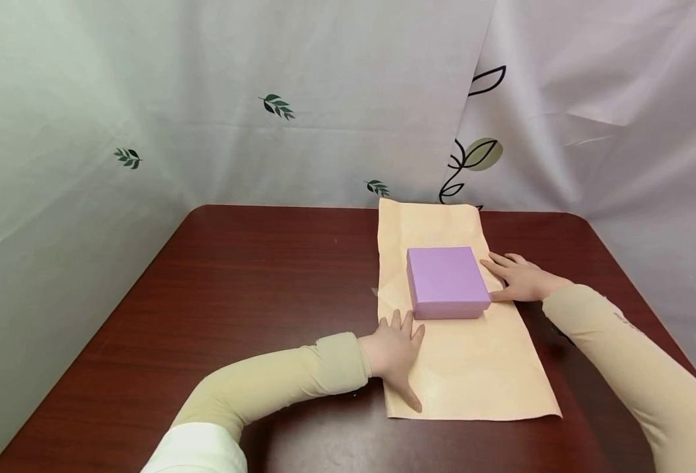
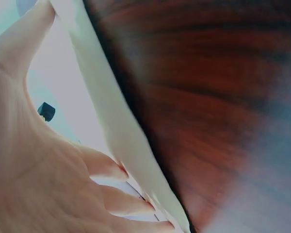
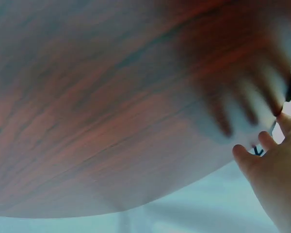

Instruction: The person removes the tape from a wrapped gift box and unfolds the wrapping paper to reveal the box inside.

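A square lilac box rests on a long sheet of cream paper in the head view. My left hand, fingers spread, lies on the paper's left edge just below the box's near left corner. In the left wrist view, the left hand has its fingertips along the pale edge of the paper. My right hand is at the sheet's right edge, its straight fingers beside the box. Several fingers of the right hand appear in the right wrist view, close over the table.
The paper and box are on a dark red-brown wooden table, right of its middle. White curtains with leaf prints hang behind the table and at its sides. The sheet's far end reaches the table's back edge.
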A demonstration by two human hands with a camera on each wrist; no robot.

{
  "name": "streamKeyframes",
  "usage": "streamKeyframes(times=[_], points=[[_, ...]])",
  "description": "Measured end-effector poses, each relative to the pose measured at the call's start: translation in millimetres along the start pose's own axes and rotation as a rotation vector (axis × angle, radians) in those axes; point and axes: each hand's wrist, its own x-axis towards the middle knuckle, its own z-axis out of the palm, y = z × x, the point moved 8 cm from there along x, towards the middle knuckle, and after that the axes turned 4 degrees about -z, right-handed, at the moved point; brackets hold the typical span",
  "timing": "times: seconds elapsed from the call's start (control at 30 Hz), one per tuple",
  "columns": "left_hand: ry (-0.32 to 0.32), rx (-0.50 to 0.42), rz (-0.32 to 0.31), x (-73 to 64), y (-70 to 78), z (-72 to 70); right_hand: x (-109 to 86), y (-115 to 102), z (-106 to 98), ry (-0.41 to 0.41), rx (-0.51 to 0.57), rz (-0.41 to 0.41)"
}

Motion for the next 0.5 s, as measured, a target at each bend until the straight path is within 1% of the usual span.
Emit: streamKeyframes(times=[0.23, 0.3, 0.4, 0.5], points=[[-0.014, 0.01, -0.012, -0.6, 1.8, 0.8, -1.6, 1.9, 3.2, 0.001, 0.011, -0.004], [-0.008, -0.013, -0.007, 1.1, 1.6, 1.2, -2.2, 1.8, 1.4, 0.015, 0.015, -0.011], [0.036, -0.086, -0.003, 5.5, -3.5, -3.1, -3.5, 1.6, -4.9, 0.06, 0.022, -0.028], [0.124, -0.17, 0.007, 7.8, -16.9, -17.6, -5.1, 3.4, -15.4, 0.129, 0.047, -0.025]])
